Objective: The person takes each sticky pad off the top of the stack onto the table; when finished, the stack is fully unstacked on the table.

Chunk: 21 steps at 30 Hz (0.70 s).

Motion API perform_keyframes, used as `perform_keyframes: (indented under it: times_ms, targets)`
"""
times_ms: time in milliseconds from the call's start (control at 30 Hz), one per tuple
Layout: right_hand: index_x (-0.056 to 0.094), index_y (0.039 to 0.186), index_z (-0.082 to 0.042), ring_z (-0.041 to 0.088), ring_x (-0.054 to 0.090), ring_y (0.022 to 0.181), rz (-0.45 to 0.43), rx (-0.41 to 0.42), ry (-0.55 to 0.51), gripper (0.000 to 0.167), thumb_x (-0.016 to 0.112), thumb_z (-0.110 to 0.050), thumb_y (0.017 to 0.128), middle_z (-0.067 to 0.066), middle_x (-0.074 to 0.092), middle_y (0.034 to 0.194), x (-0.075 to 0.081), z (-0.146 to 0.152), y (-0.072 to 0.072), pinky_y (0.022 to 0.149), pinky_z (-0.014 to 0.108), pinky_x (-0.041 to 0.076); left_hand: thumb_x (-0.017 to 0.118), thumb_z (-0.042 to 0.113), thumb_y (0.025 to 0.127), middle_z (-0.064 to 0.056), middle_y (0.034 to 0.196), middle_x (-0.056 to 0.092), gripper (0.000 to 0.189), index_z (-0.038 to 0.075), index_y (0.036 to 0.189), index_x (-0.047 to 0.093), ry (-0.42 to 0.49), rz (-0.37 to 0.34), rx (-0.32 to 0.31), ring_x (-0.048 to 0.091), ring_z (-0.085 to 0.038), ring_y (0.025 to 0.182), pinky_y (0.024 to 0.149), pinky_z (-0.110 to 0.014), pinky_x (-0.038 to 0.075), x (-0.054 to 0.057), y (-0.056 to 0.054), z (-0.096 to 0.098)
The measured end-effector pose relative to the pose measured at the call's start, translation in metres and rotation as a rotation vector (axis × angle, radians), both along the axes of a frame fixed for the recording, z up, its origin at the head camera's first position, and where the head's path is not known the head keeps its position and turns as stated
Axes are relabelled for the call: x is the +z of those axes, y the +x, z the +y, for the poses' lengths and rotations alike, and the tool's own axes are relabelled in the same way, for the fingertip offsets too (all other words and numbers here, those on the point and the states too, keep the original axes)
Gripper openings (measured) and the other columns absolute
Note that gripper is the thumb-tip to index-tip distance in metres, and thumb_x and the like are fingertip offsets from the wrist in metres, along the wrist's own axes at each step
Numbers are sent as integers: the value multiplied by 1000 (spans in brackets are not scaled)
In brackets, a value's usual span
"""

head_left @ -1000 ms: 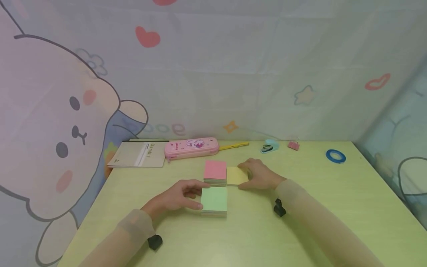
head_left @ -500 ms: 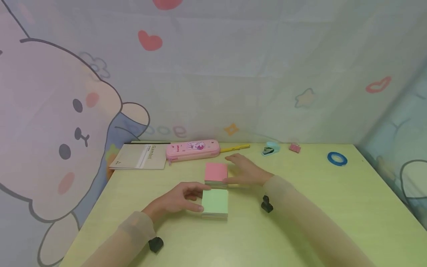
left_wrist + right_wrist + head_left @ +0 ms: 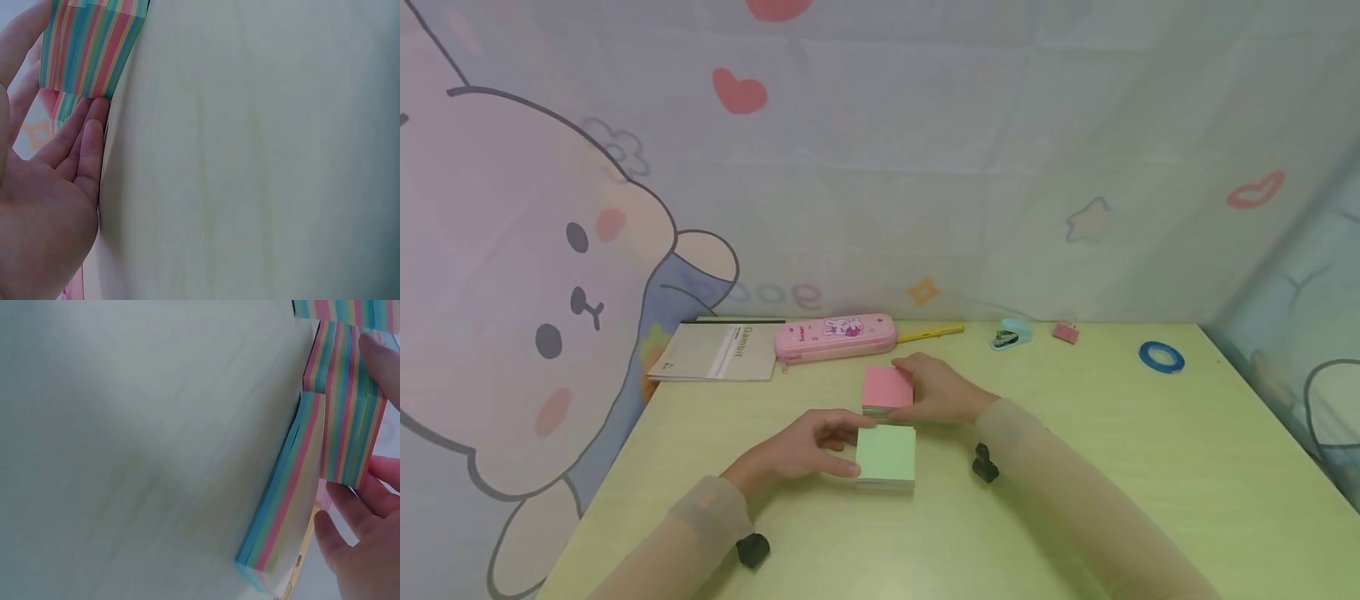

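Grasps a green-topped sticky-note block (image 3: 886,454) in the left grip (image 3: 808,442) near the centre of the worktop (image 3: 1187,450); clasps a pink-topped block (image 3: 886,387) just behind it in the right grip (image 3: 942,392), alongside a thinner yellow-topped pad (image 3: 284,487), with a pink pencil case (image 3: 835,337) and "Gambit" notebook (image 3: 700,352) along the far edge.

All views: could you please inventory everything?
Green-topped notepad: 1, striped, centre
Pink-topped notepad: 1, striped, behind green
Low notepad: 1, striped, beside pink
Notebook: 1, beige, back left
Pencil case: 1, pink, alongside
Slim implement: 1, yellow, back
Stapler: 1, turquoise, back
Binder clip: 1, pink, back
Tape roll: 1, blue, right
Table: 1, greenish, below
Cartoon curtain: 1, pale, behind
Cameras: 2, black, wrists
Sleeves: 2, beige, forearms
Left hand, right hand: 2, bare, at notepads
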State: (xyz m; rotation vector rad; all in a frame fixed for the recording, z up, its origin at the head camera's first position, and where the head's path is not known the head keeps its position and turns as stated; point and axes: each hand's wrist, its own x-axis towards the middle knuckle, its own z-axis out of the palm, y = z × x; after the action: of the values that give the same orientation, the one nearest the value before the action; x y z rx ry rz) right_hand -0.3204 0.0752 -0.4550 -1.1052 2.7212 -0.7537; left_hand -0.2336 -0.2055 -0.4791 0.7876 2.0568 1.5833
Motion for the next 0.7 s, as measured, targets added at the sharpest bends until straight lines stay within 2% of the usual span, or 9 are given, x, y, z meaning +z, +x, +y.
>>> perform_keyframes:
  times_ms: [267,533,700]
  targets:
    - [51,152,3,25,58,122,14,3,-28,89,88,-42,85,14,62,138,-3,1,-1,110,44,49,84,7,89,-12,142,64,63,8,147,60,-5,5,7,64,-30,125,107,-36,52,0,-1,0]
    - [48,155,-2,30,53,137,-11,-25,-34,89,85,-44,87,13,57,149,0,4,0,118,48,42,84,9,89,-12,142,64,63,9,147,60,-21,6,12,63,-30,126,108,-37,51,1,1,1]
    - [46,158,-6,28,49,143,-19,-54,-60,91,85,-49,87,8,54,153,2,17,-2,120,48,39,84,9,89,-11,141,65,63,9,147,61,-35,10,21,64,-29,126,108,-38,51,2,1,1]
